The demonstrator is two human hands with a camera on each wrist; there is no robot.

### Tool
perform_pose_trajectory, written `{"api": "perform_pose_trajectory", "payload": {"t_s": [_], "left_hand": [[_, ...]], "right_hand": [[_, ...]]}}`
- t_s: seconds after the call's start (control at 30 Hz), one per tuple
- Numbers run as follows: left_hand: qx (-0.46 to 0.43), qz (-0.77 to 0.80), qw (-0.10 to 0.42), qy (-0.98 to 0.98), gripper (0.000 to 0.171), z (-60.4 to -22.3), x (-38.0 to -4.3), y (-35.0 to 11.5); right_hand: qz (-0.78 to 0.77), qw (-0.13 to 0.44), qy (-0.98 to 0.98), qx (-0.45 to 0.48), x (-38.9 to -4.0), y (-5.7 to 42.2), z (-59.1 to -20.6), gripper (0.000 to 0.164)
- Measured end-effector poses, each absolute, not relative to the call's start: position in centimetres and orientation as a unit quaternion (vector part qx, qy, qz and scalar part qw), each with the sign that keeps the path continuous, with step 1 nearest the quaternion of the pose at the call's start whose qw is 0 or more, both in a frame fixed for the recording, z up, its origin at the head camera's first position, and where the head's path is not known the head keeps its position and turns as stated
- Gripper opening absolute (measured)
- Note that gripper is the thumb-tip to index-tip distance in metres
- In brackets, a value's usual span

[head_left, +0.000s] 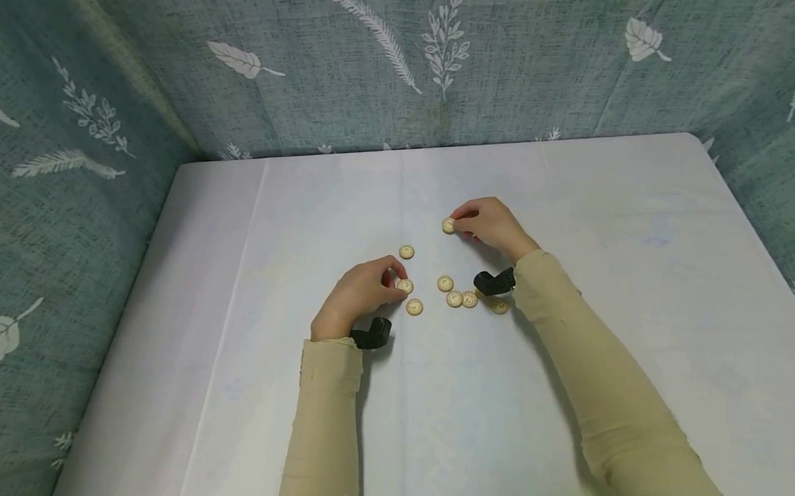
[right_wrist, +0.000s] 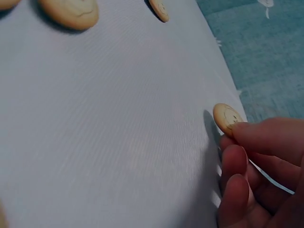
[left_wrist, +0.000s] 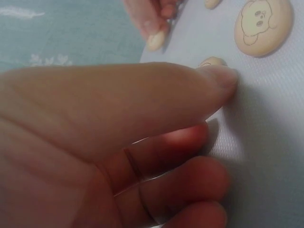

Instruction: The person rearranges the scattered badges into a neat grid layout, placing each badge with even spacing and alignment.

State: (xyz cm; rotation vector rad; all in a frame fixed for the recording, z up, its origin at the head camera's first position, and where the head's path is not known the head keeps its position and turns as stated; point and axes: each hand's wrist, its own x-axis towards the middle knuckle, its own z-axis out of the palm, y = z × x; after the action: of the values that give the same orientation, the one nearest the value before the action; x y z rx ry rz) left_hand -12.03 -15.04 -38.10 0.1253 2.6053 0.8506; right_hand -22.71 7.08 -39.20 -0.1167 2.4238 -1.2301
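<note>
Between thumb and index finger, my right hand (head_left: 493, 224) pinches a round tan cookie-like disc (right_wrist: 225, 118), held tilted by its edge and printed with a small face. My left hand (head_left: 364, 291) has its thumb and index finger around the edge of another such disc (head_left: 405, 285), low over the table. In the left wrist view the thumb (left_wrist: 190, 90) hides most of that disc. Just below the left fingertips lies one more disc (head_left: 414, 307), with a printed bear face showing up close. Another disc (head_left: 407, 252) lies above the left hand.
Several similar discs (head_left: 454, 299) lie grouped right of centre, some partly under the black wrist camera (head_left: 494, 282) on the right arm. A white cloth covers the table (head_left: 292, 221). Green leaf-patterned curtains (head_left: 297, 103) hang behind it and at both sides.
</note>
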Motion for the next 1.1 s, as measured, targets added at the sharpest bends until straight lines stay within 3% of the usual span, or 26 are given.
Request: {"api": "perform_pose_trajectory", "payload": {"t_s": [0.43,1.1], "left_hand": [[0.044,0.302,0.198,0.932,0.017,-38.0,-12.1,-15.0],[0.045,0.301,0.188,0.934,0.018,-38.2,-12.1,-15.3]], "right_hand": [[-0.464,0.191,0.865,0.002,-24.1,5.5,-39.3,0.018],[-0.402,0.162,0.901,-0.007,-25.3,3.0,-39.1,0.016]]}}
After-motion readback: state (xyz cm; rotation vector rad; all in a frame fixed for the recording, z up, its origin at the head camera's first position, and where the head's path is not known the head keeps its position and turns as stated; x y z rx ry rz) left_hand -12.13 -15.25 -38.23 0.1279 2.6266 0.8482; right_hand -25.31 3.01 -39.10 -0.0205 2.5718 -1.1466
